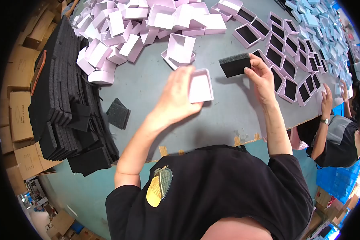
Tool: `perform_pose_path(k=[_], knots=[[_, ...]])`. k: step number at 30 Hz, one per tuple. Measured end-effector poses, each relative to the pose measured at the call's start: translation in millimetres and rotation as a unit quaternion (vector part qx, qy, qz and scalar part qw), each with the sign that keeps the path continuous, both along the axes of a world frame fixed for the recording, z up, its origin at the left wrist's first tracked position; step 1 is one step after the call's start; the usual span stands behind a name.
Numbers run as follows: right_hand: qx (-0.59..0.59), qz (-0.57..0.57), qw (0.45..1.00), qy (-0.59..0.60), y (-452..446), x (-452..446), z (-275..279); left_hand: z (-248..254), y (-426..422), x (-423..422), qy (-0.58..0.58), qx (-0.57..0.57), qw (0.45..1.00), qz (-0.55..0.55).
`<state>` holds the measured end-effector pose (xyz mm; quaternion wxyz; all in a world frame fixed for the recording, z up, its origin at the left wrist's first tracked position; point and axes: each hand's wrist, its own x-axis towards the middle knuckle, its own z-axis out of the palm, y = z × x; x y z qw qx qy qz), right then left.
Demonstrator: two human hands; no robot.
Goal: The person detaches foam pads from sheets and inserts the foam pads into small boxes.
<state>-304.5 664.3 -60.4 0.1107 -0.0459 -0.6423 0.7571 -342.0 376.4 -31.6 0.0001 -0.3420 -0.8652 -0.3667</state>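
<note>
My left hand [174,96] is wrapped round a small white-pink open box [200,86], held above the grey table [224,116] with its empty inside showing. To its right, my right hand [261,76] pinches a black foam piece [235,65] by its right end, apart from the box. Beyond my left hand, another pink box [180,48] leans in a tray on the table. Two loose foam pieces [118,114] lie at the left, beside tall stacks of black foam sheets [64,100].
Empty pink boxes [116,24] are heaped at the back left. Pink boxes with black inserts [289,67] cover the right side, with light blue boxes [316,32] beyond. A co-worker [336,136] is at the right edge. Cardboard cartons [22,116] stand far left.
</note>
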Motion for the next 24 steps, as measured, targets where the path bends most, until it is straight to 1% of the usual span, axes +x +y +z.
perform_pose_path(k=[1, 3, 4, 5, 6, 7, 8, 11, 12, 13, 15, 16, 17, 18, 19, 20, 21, 23, 24], knots=[[0.006, 0.016, 1.0, 0.017, 2.6, 0.1, 0.9, -10.1, 6.2, 6.6, -0.027, -0.003, 0.999, -0.019], [0.009, 0.084, 0.996, -0.018, -4.7, 6.4, 24.0, -24.5, 19.9, 11.1, -0.073, 0.015, 0.997, -0.037], [0.129, 0.109, 0.986, -0.005, -11.6, 5.2, 34.4, -32.5, 27.0, 11.8, -0.094, 0.025, 0.994, -0.048], [0.281, 0.115, 0.953, -0.002, -18.2, 4.3, 42.3, -39.6, 34.3, 12.3, -0.079, 0.062, 0.993, -0.055], [0.375, 0.131, 0.917, 0.045, -21.2, 1.9, 38.6, -44.5, 39.8, 17.2, -0.096, 0.091, 0.991, -0.035], [0.465, 0.146, 0.868, 0.091, -23.5, -0.6, 32.1, -47.8, 44.0, 21.5, -0.113, 0.119, 0.986, -0.016], [0.561, 0.139, 0.807, 0.118, -27.2, -0.8, 27.2, -48.5, 46.6, 21.9, -0.116, 0.122, 0.986, -0.01], [0.608, 0.092, 0.769, 0.174, -41.5, -1.1, 21.7, -50.8, 50.3, 26.6, -0.125, 0.128, 0.984, 0.014], [0.629, 0.064, 0.747, 0.204, -47.6, -0.8, 17.3, -51.4, 51.9, 27.9, -0.123, 0.128, 0.984, 0.021], [0.644, 0.053, 0.742, 0.181, -48.9, 0.7, 14.0, -51.3, 52.6, 27.3, -0.118, 0.127, 0.984, 0.033], [0.662, 0.04, 0.733, 0.149, -51.4, 5.7, 7.9, -50.7, 48.8, 27.8, -0.113, 0.135, 0.984, 0.01], [0.689, 0.034, 0.712, 0.133, -50.4, 5.7, 9.9, -44.8, 39.9, 30.8, -0.107, 0.123, 0.987, 0.004], [0.701, 0.021, 0.704, 0.111, -49.2, 4.7, 9.8, -28.5, 28.7, 35.9, -0.091, 0.088, 0.992, 0.017], [0.718, 0.013, 0.689, 0.099, -45.0, 3.0, 11.2, -21.1, 10.4, 34.1, -0.008, 0.046, 0.998, 0.032], [0.735, 0.02, 0.675, 0.062, -35.2, -1.0, 9.6, -12.9, -12.6, 30.8, 0.076, 0.003, 0.996, 0.044], [0.738, 0.005, 0.673, 0.051, -22.0, -5.9, 8.4, 7.2, -35.0, 31.8, 0.095, -0.088, 0.985, 0.116], [0.742, -0.011, 0.67, 0.038, -9.4, -10.1, 8.6, 23.9, -58.9, 34.8, 0.111, -0.176, 0.96, 0.185], [0.733, -0.045, 0.678, 0.021, 7.4, -14.3, 17.2, 16.8, -110.0, 34.4, 0.157, -0.315, 0.881, 0.316], [0.727, -0.07, 0.682, 0.032, 9.8, -15.5, 17.6, 13.8, -128.7, 30.8, 0.117, -0.363, 0.858, 0.345]])
